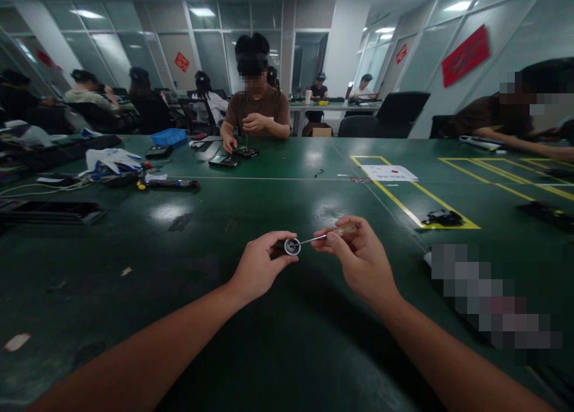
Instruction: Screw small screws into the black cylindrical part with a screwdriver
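Observation:
Between the thumb and fingers of my left hand [262,259] is a small round part [292,247] with a pale rim and a dark hollow inside, its open face turned toward me. My right hand [365,253] grips a screwdriver [343,228] by its clear amber handle. The thin metal shaft points left, and its tip meets the hollow of the round part; whether it sits on a screw is too small to tell. Both hands are held above the green table [251,352].
Across the table a person [255,110] handles dark devices. White gloves [112,162], an electric screwdriver [170,183] and a blue basket [168,137] lie to the left. At right are a paper sheet [389,173], yellow tape outlines and a black heap [443,218]. Another person leans in far right.

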`<state>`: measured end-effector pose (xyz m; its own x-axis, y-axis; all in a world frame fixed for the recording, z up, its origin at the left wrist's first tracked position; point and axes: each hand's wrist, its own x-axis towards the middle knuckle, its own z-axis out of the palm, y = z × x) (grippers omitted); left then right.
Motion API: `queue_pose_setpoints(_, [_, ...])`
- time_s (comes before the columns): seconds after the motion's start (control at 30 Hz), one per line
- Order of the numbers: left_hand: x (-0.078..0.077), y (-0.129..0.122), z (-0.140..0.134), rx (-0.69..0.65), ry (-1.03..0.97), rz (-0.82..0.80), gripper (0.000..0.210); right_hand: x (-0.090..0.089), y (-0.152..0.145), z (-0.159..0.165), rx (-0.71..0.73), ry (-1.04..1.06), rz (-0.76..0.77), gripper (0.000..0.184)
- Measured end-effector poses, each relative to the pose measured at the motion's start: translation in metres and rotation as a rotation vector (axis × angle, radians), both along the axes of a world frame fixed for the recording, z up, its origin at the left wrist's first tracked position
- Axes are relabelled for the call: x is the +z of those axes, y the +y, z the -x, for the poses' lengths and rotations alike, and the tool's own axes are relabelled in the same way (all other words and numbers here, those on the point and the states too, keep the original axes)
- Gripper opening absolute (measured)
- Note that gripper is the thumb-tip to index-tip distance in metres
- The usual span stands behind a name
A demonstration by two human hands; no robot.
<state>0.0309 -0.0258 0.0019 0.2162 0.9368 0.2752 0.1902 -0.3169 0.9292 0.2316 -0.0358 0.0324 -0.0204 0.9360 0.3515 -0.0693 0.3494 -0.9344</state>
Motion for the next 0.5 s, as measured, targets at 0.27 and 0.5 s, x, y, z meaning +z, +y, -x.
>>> queue_pose_setpoints(0.27, [-0.006,0.002,0.0,-0.016,-0.038,-0.026,0.044,0.0,-0.004,0.0,0.005,-0.062,-0.053,0.022])
queue_pose_setpoints(0.5, [-0.01,0.006,0.001,-0.05,-0.061,0.018,0.041,0.002,-0.01,-0.005,-0.064,-0.572,-0.261,0.013])
